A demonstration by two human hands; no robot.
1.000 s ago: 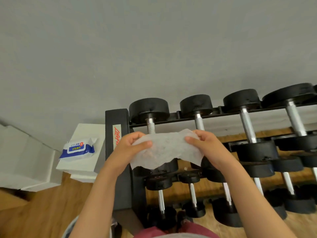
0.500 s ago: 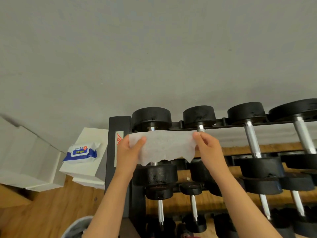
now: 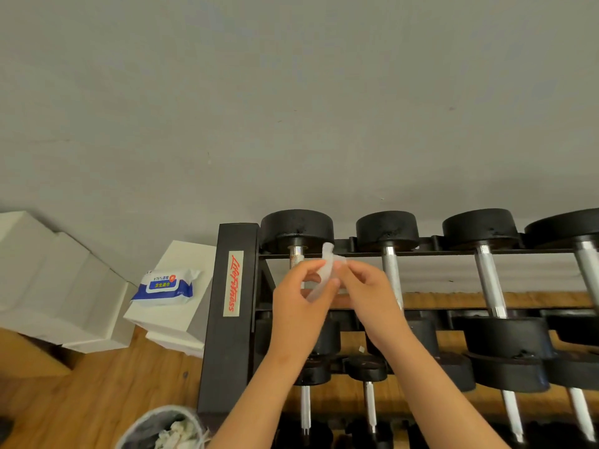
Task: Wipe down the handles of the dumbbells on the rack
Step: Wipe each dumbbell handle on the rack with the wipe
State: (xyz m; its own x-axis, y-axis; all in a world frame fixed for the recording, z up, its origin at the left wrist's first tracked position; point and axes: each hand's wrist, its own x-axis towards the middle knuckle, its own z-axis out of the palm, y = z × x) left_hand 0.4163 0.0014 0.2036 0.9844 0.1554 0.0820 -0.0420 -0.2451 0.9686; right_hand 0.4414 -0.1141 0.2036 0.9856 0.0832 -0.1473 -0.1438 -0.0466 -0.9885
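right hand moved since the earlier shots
Yes: the right hand, pinching the wipe, went left, from the second handle toward the first handle.

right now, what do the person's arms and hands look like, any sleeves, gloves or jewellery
The left hand and right hand are ungloved, and no ring, watch or wristband shows. Both arms are bare down to the bottom edge of the picture. No sleeve is in view.
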